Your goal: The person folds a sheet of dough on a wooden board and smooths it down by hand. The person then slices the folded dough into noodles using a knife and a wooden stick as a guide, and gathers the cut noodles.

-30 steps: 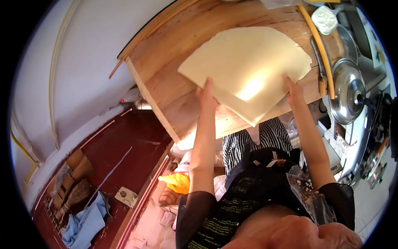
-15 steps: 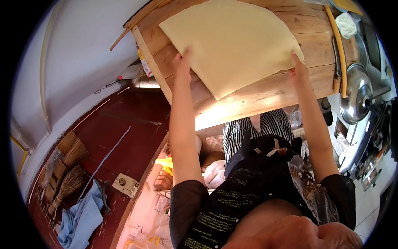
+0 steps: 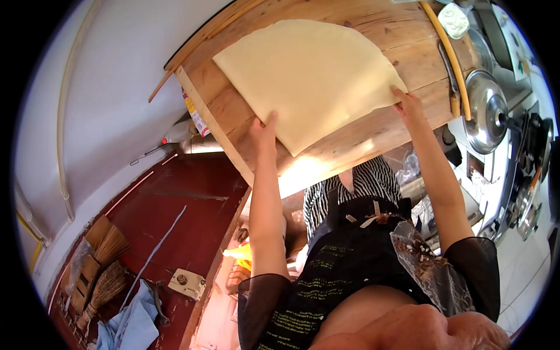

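Observation:
A large, pale yellow sheet of dough (image 3: 309,76), shaped like a wide fan with one rounded side, lies on a wooden board (image 3: 408,55). It looks folded into layers. My left hand (image 3: 265,137) grips its left edge close to the pointed near corner, thumb on top and the other fingers partly hidden. At the right corner, my right hand (image 3: 410,108) pinches the edge between thumb and fingers. Both arms stretch forward from my body.
Long wooden rods (image 3: 446,49) lie along the board's right and left sides. A metal lid (image 3: 485,111) and a white bowl (image 3: 454,21) are at right. To the left, brooms (image 3: 105,286), a blue cloth (image 3: 131,321) and a metal-topped box (image 3: 186,284) sit on dark red flooring.
The view has shifted, so the board and dough appear lower and further left. My left hand has slid along the dough's edge toward the near corner. My right hand keeps to the right corner.

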Demonstrator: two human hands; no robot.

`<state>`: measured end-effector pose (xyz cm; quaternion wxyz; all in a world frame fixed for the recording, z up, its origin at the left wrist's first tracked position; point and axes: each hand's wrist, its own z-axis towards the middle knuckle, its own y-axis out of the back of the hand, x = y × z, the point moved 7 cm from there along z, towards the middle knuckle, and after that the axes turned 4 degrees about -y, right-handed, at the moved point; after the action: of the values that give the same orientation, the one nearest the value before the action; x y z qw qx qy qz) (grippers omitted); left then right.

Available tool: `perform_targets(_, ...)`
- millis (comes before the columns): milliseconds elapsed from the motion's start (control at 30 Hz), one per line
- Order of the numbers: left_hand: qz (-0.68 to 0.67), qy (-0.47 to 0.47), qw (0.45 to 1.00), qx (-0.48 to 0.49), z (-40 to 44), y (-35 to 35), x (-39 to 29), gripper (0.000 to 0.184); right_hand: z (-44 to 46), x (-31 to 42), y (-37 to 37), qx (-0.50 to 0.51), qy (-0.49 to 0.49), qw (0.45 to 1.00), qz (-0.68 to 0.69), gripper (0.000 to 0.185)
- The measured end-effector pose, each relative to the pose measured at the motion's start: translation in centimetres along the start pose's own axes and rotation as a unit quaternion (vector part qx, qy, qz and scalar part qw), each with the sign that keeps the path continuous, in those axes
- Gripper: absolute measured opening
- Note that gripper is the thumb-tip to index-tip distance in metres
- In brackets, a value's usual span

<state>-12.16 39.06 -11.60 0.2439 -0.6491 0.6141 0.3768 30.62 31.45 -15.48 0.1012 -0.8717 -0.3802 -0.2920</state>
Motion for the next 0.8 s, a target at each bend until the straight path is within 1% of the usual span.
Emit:
perform_targets(33,0.051,0.013,0.999,-0.004,-0.9,-0.9,-0.1,0.031,1.0,0.6,0.9,-0.002,0.007,1.0,-0.022,0.032)
perform_targets(67,0.051,-0.001,0.999,0.015,-1.0,-1.6,1.1,0.031,1.8,1.2,2.2,-0.004,0.013,0.999,-0.043,0.03)
perform_targets(100,0.05,-0.003,0.999,0.018,-2.1,-2.2,0.7,0.031,2.1,1.7,3.3,-0.006,0.017,0.999,-0.042,0.03)
perform_targets(167,0.062,0.107,0.991,0.047,-4.7,-1.6,1.4,0.029,2.3,3.2,3.6,-0.026,0.129,0.981,-0.142,0.027)
perform_targets(200,0.061,0.104,0.992,0.042,-5.0,-0.9,1.9,0.029,3.0,3.1,3.7,-0.02,0.131,0.981,-0.141,0.027)
perform_targets(267,0.094,0.109,0.988,-0.05,-4.8,0.9,4.2,0.027,3.7,5.5,4.1,-0.058,0.322,0.929,-0.174,0.026)
perform_targets(300,0.094,0.107,0.988,-0.057,-4.8,0.8,4.8,0.027,2.4,6.7,3.0,-0.051,0.322,0.929,-0.172,0.026)
perform_targets(333,0.142,-0.003,0.978,-0.151,-5.3,2.0,3.4,0.024,0.1,8.2,1.1,-0.031,0.347,0.924,-0.159,0.027)
perform_targets(367,0.189,-0.112,0.945,-0.243,-6.7,3.2,1.7,0.02,-4.1,10.1,-1.3,-0.011,0.371,0.917,-0.145,0.027)
perform_targets(400,0.092,-0.147,0.951,-0.257,-6.5,2.5,1.5,0.017,-8.6,12.0,-3.7,0.003,0.373,0.917,-0.144,0.027)
perform_targets(433,-0.003,-0.181,0.945,-0.272,-6.4,1.3,1.6,0.014,-13.4,13.9,-6.1,0.042,0.388,0.914,-0.108,0.029)
perform_targets(467,-0.084,-0.101,0.977,-0.169,-7.5,-2.3,-0.5,0.013,-16.8,14.9,-8.2,0.081,0.401,0.909,-0.072,0.03)
perform_targets(500,-0.223,-0.07,0.969,-0.074,-7.3,-6.2,-0.9,0.02,-19.1,14.7,-10.2,0.097,0.398,0.909,-0.071,0.03)
perform_targets(533,-0.278,-0.069,0.957,-0.052,-9.1,-9.8,-2.1,0.035,-21.9,14.4,-12.0,0.136,0.427,0.891,-0.07,0.032)
perform_targets(567,-0.354,-0.028,0.934,0.021,-9.4,-13.1,-2.5,0.05,-24.0,13.9,-13.0,0.175,0.455,0.871,-0.067,0.035)
perform_targets(600,-0.355,-0.032,0.934,0.008,-10.1,-12.5,-4.3,0.05,-23.5,10.5,-15.1,0.202,0.508,0.814,-0.198,0.038)
perform_targets(633,-0.367,-0.033,0.928,0.052,-10.6,-13.3,-7.0,0.054,-22.0,7.4,-17.1,0.218,0.553,0.736,-0.323,0.041)
perform_targets(667,-0.38,-0.032,0.919,0.096,-11.4,-14.3,-9.5,0.058,-20.8,7.4,-17.0,0.325,0.477,0.788,-0.214,0.044)
perform_targets(700,-0.392,-0.031,0.908,0.141,-12.2,-14.9,-11.5,0.062,-18.9,7.4,-16.3,0.33,0.476,0.786,-0.217,0.044)
perform_targets(733,-0.401,-0.029,0.895,0.196,-12.7,-15.6,-12.5,0.066,-15.6,7.3,-15.1,0.225,0.508,0.752,-0.356,0.045)
perform_targets(767,-0.402,-0.029,0.893,0.201,-12.7,-15.0,-12.5,0.066,-12.5,6.9,-14.1,0.112,0.522,0.694,-0.484,0.046)
perform_targets(800,-0.351,-0.108,0.92,0.133,-12.1,-12.7,-13.0,0.066,-12.6,7.3,-13.3,0.1,0.506,0.756,-0.403,0.049)
